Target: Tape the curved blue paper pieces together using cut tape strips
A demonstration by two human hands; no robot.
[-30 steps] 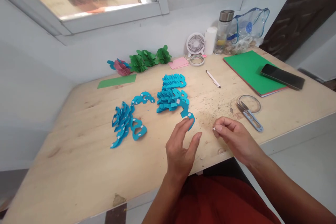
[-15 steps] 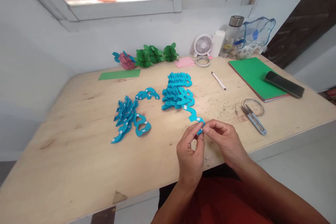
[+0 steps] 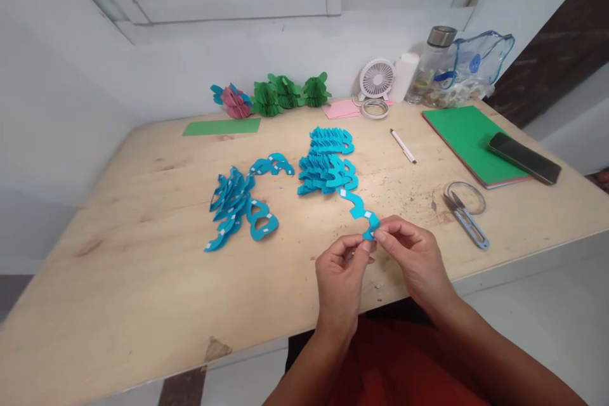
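Both of my hands meet at the near end of a wavy blue paper strip [image 3: 356, 204] that carries small white squares. My left hand [image 3: 341, 279] pinches the strip's lower tip between thumb and fingers. Just to its right, my right hand [image 3: 413, 254] pinches the edge of the same strip. The strip's far end reaches a stack of folded blue paper cutouts [image 3: 326, 171]. Further left lies a pile of curved blue paper pieces [image 3: 232, 200] with white squares on them, and beside it a looped blue piece [image 3: 264, 226].
Thread snips [image 3: 469, 222] and a wire ring [image 3: 478, 193] lie to the right. Behind them are a phone [image 3: 523, 157] on green sheets [image 3: 469, 139], and a pen [image 3: 403, 146]. Along the wall stand green paper shapes [image 3: 285, 94], a small fan [image 3: 377, 79], tape [image 3: 375, 108] and a bottle [image 3: 431, 66].
My left hand's fingers have slid down to the strip's lower tip, so more of its curve shows. My right hand keeps its pinch. The view has shifted slightly.
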